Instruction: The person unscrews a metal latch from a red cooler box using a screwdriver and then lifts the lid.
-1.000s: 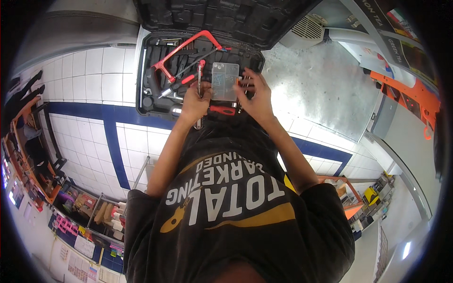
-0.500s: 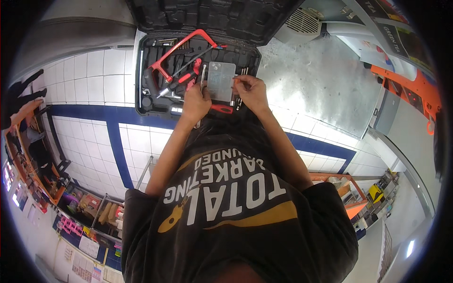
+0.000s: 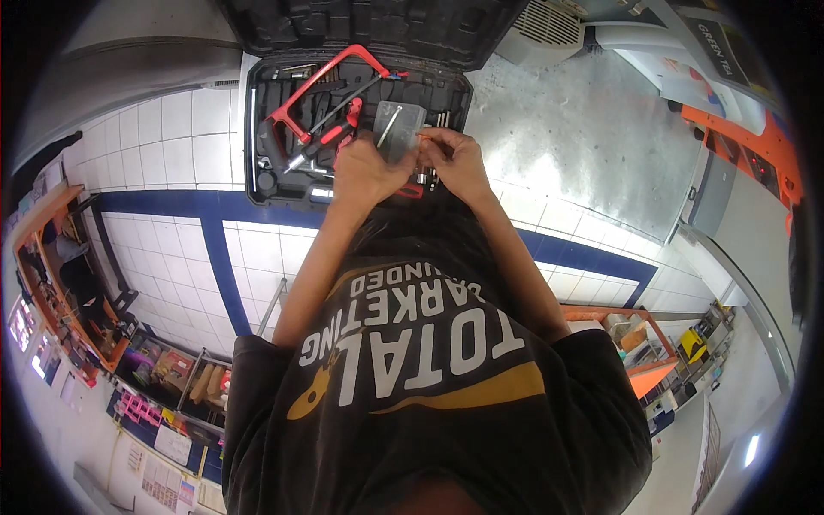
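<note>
You clamped both hands, left hand (image 3: 365, 172) and right hand (image 3: 455, 159), on the clear plastic box (image 3: 399, 129), steadying it above the open tool case (image 3: 283, 184).

An open black toolcase (image 3: 360, 51) lies on the floor, its lid (image 3: 378, 21) raised at the far side. Inside it a red hacksaw frame (image 3: 322, 86) lies diagonally, with red-handled pliers (image 3: 335, 137) just beside it. To the right a grey metal sheet (image 3: 592, 137) covers the floor. White tiles (image 3: 266, 249) with a blue stripe (image 3: 172, 206) run beneath the case. An orange machine (image 3: 747, 146) stands at the right edge. Shelves of packaged goods (image 3: 163, 378) fill the lower left.
</note>
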Motion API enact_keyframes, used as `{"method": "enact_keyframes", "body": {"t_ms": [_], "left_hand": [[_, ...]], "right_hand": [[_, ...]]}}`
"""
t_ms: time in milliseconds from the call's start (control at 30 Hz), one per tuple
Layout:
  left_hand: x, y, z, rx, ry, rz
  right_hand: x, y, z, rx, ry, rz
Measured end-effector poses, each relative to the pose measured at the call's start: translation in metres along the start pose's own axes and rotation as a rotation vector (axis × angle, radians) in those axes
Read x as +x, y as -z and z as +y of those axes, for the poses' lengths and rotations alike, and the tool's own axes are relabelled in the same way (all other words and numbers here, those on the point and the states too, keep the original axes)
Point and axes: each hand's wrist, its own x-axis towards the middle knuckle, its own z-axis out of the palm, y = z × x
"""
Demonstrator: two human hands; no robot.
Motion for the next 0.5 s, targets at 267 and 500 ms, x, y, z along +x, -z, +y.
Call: {"method": "enact_keyframes", "body": {"t_ms": [267, 500], "left_hand": [[0.002, 0.039, -0.008, -0.480, 0.333, -0.334], [0.005, 0.038, -0.050, -0.708, 0.365, -0.448]], "right_hand": [[-0.003, 0.002, -0.015, -0.683, 0.321, 0.222], [-0.004, -0.008, -0.037, -0.799, 0.486, 0.241]]}}
